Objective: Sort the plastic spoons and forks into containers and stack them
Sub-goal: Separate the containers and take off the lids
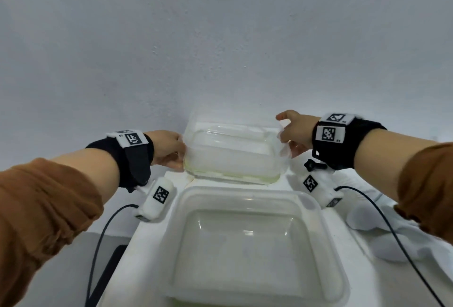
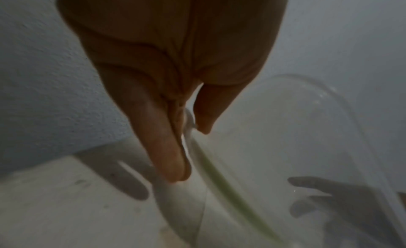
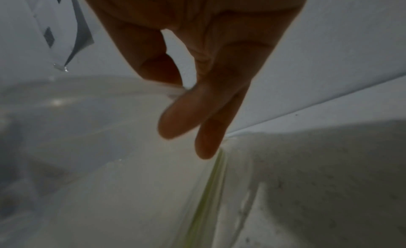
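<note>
A clear plastic container [image 1: 232, 152] with a greenish seal is held up at the far end of the white table [image 1: 149, 257], close to the wall. My left hand [image 1: 169, 150] grips its left end and my right hand [image 1: 291, 132] grips its right end. In the left wrist view, thumb and fingers [image 2: 171, 147] pinch the container's wall [image 2: 274, 139]. The right wrist view shows the fingers [image 3: 197, 116] against the container [image 3: 110, 147]. A second clear container [image 1: 247, 240] with a lid sits nearer to me. I cannot make out spoons or forks in either.
A rough white wall [image 1: 220, 49] rises right behind the held container. A crumpled white cloth [image 1: 392, 240] lies at the table's right. The table's left edge drops off near a dark object [image 1: 115, 265] below. Black cables hang from both wrists.
</note>
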